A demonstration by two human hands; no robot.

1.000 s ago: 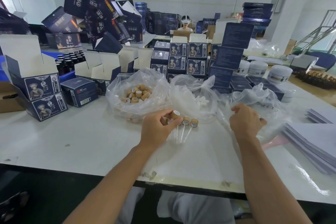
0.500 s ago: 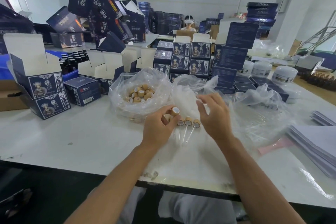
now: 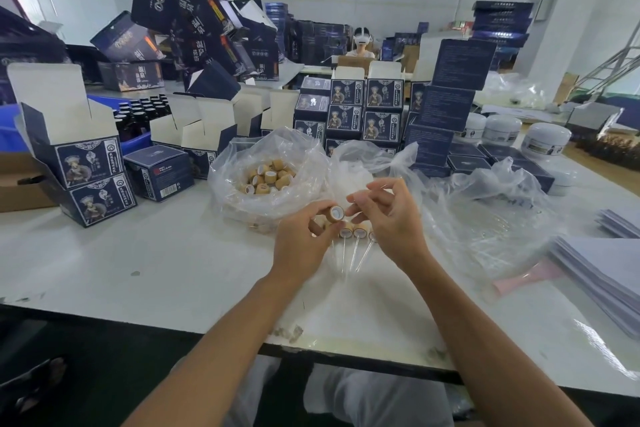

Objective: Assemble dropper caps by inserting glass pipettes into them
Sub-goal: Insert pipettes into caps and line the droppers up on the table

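My left hand (image 3: 304,239) pinches a tan dropper cap (image 3: 335,213) between thumb and fingers, its white open end facing right. My right hand (image 3: 391,218) is right beside it, fingertips curled toward the cap and pinching a thin glass pipette that barely shows. Under both hands lie three assembled droppers (image 3: 354,231) on the table, their clear pipettes pointing toward me. An open plastic bag of loose tan caps (image 3: 268,178) sits just behind my left hand.
A crumpled clear bag (image 3: 485,215) spreads to the right of my hands, and another (image 3: 349,163) lies behind them. Dark blue cartons (image 3: 90,163) stand left and behind. White jars (image 3: 545,142) and a paper stack (image 3: 602,274) are at the right. The table edge (image 3: 346,354) is near me.
My right hand came left from the clear bag on the right to the cap in my left hand. My left hand lifted the cap slightly off the row of droppers.
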